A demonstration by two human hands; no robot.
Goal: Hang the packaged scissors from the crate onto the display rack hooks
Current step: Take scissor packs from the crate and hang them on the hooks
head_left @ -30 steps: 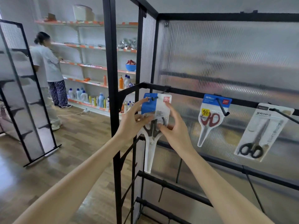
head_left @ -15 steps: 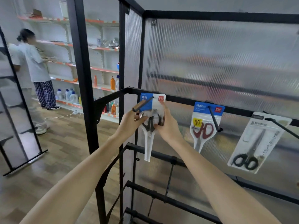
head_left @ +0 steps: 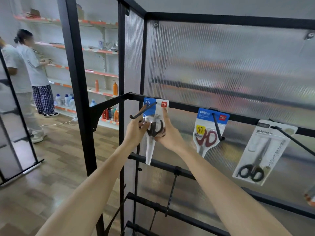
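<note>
Display rack [head_left: 221, 19]: black metal frame with ribbed translucent panels. Its upper crossbar [head_left: 184, 106] serves as landmark below.

Three packs along that crossbar. At the right end, a white-card pack of black-handled scissors [head_left: 263, 153] hangs on a long hook. Toward the middle, a blue-header pack of red-handled scissors [head_left: 207, 132] hangs on its own hook [head_left: 217, 126]. Both look finished.

Pack in hand: blue-and-white packaged scissors [head_left: 154, 123], at the left end of the crossbar, header just under it. The leftmost hook [head_left: 143, 110] passes through the header; its upturned tip juts out toward the camera, left of the pack. Judged threaded, but not yet released.

Left hand [head_left: 135, 132]: fingers curled onto the pack's left edge at handle height, pinching it. Right hand [head_left: 167, 133]: grips the right edge, forefinger laid straight up the card toward the red logo.

Crate: not in view.

Doing the step well:
- Slide the header back along the hook to the crossbar end, well past the upturned tip.
- Keep the card flat to the panel, label facing out.
- Let the blade end settle plumb before letting go; release one hand first, the other damping any swing.
- Watch that the thin hang-hole is not torn by a sideways pull.
</note>
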